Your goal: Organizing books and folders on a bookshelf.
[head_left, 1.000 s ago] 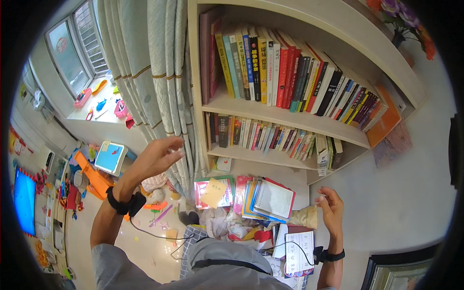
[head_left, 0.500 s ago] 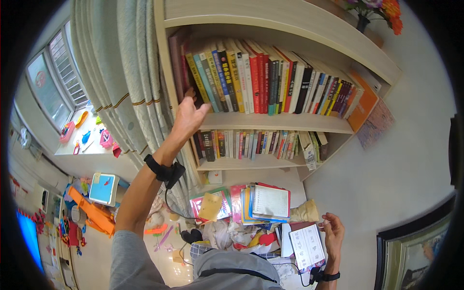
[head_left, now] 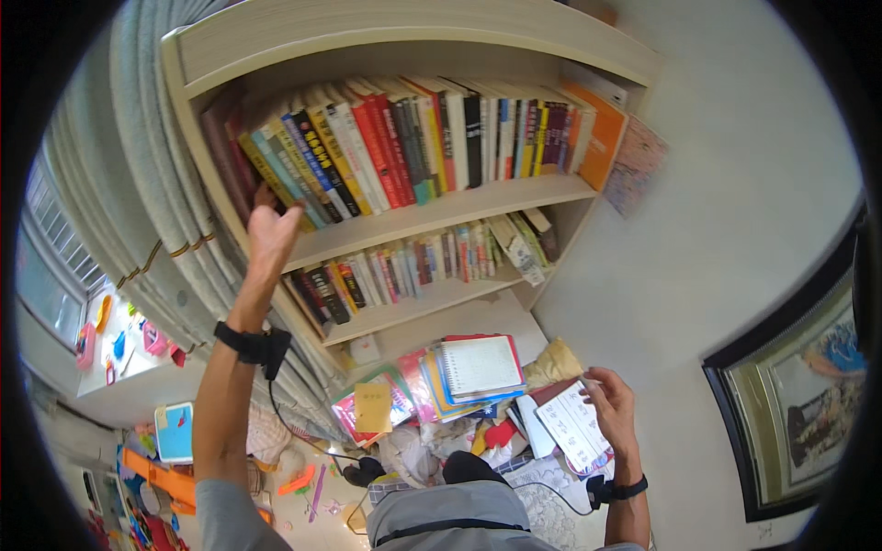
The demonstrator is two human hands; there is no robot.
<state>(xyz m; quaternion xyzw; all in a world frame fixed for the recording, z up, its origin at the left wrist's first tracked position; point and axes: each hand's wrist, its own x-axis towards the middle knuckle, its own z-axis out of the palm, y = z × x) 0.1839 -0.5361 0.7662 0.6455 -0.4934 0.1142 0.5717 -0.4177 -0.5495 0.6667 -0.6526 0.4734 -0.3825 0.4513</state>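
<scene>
At the left end of the upper shelf, my left hand (head_left: 273, 230) is closed about the lower end of a yellow book (head_left: 265, 170). Its fingers reach into the gap on the book's left side, and the thumb lies on the right; the fingertips are partly hidden. Red-brown books (head_left: 228, 151) stand left of that gap. The books to the right lean left in a long row. Low on the right, my right hand (head_left: 611, 404) hangs with loosely bent, parted fingers and nothing visible in it. Closest to it is a white board with handwriting (head_left: 571, 424).
Smaller books fill the lower shelf (head_left: 404, 317). Below it lie a spiral notebook (head_left: 480, 364) on coloured folders, a tan paper piece (head_left: 373, 408) and a crumpled yellowish bag (head_left: 554, 362). Clothes and toys cover the floor. A curtain (head_left: 152, 147) hangs left; a framed picture (head_left: 799, 404) stands right.
My view has turned, so the bookcase sits further left and tilted. My left hand stays at the same yellow book. My right hand has come closer to the white board's upper corner.
</scene>
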